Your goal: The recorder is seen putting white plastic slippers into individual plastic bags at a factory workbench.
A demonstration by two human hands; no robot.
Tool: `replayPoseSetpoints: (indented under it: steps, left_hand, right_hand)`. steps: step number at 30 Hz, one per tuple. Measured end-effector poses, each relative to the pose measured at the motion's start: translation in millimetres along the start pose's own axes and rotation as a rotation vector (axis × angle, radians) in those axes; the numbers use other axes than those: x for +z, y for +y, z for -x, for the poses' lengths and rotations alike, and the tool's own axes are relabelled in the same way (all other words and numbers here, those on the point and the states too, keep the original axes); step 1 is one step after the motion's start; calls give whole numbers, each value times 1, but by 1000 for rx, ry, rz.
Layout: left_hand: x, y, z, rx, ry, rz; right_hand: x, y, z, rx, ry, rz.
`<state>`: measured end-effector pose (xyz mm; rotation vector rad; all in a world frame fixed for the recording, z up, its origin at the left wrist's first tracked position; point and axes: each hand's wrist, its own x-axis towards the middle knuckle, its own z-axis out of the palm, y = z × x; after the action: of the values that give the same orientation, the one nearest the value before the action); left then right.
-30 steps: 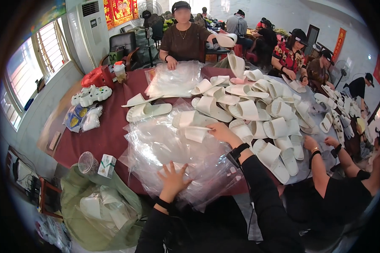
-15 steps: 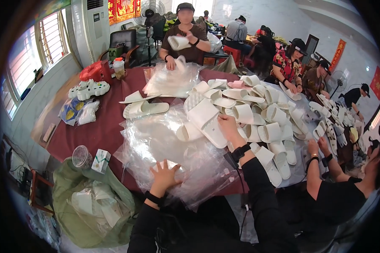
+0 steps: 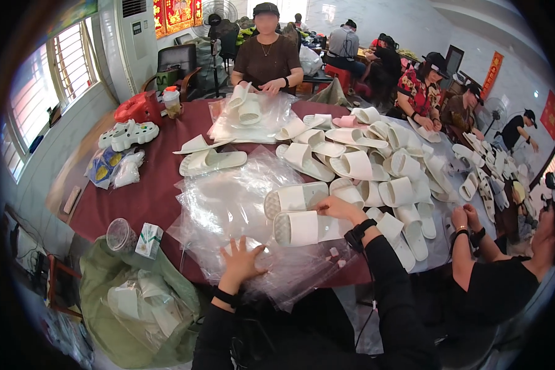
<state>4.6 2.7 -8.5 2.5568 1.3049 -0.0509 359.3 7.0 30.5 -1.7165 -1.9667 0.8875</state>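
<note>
While slippers (image 3: 396,192) crowd the right hand (image 3: 341,210) pinching one, the left hand (image 3: 242,261) lies spread.

Long black sleeves (image 3: 396,296) are seen at five and seven o'clock. A black band (image 3: 225,296) is worn behind the left hand (image 3: 242,260); behind the right hand (image 3: 343,210), a black strap (image 3: 367,226) is fitted, with a small dark box (image 3: 354,237) at its eight o'clock, and a thin dark cable (image 3: 366,325) is hung alongside.
</note>
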Motion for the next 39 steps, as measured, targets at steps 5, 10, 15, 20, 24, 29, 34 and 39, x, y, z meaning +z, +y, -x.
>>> replayPoseSetpoints:
  steps: [5,10,15,20,24,29,34,39]
  left_hand:
    - [0,-1,-5,25,-26,7]
    - [1,-3,-4,49,0,16]
    - [-2,-3,-1,57,4,9]
    - [-5,-1,0,44,-7,27]
    - [-5,-1,0,37,-25,23]
    - [-3,-1,1,28,-15,23]
    - [1,-2,-1,28,5,33]
    - [-3,0,0,24,3,33]
  right_hand:
    - [9,2,-15,-32,14,-30]
    - [31,-8,-20,15,218,-10]
    - [31,-5,-8,-12,235,-210]
    - [28,-19,11,-89,271,-154]
    - [27,-45,24,-54,243,178]
    - [51,-75,48,-446,572,651]
    - [57,-50,64,-207,-34,224]
    - [28,-59,63,115,-407,-177]
